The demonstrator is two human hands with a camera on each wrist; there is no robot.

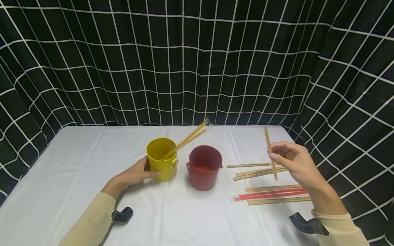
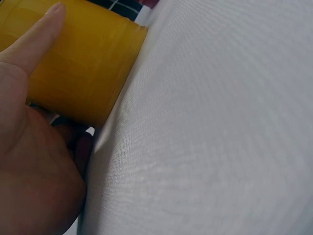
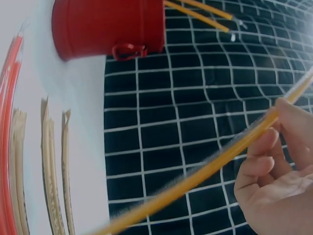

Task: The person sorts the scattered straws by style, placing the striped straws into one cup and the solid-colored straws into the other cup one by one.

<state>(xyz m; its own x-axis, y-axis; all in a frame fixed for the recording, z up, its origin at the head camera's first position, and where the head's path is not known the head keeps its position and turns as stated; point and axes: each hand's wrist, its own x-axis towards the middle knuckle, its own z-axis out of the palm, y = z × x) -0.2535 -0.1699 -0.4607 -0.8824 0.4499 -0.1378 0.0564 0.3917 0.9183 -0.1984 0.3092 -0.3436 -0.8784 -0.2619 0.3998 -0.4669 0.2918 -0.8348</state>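
My left hand (image 1: pixel 133 176) grips a small yellow bucket (image 1: pixel 166 171) from the left, thumb across its front; some fingers are hidden behind it. Two yellow straws (image 1: pixel 188 137) in clear wrappers lean inside, their ends sticking out to the upper right. Over the right side of the table, my right hand (image 1: pixel 295 162) pinches another yellow straw (image 3: pixel 195 181) in a clear wrapper between thumb and fingers. It is held raised and nearly upright in the head view. Between the hands stands a small red bucket (image 1: pixel 203 177); nothing shows inside it.
Beneath and beside my right hand lie several paper-wrapped sticks (image 1: pixel 261 172), probably chopsticks. Red straws (image 1: pixel 264 194) in clear wrap lie among them. A white cloth (image 1: pixel 191 218) covers the table. Black curtains (image 1: pixel 184 68) with a white grid stand behind and at the sides.
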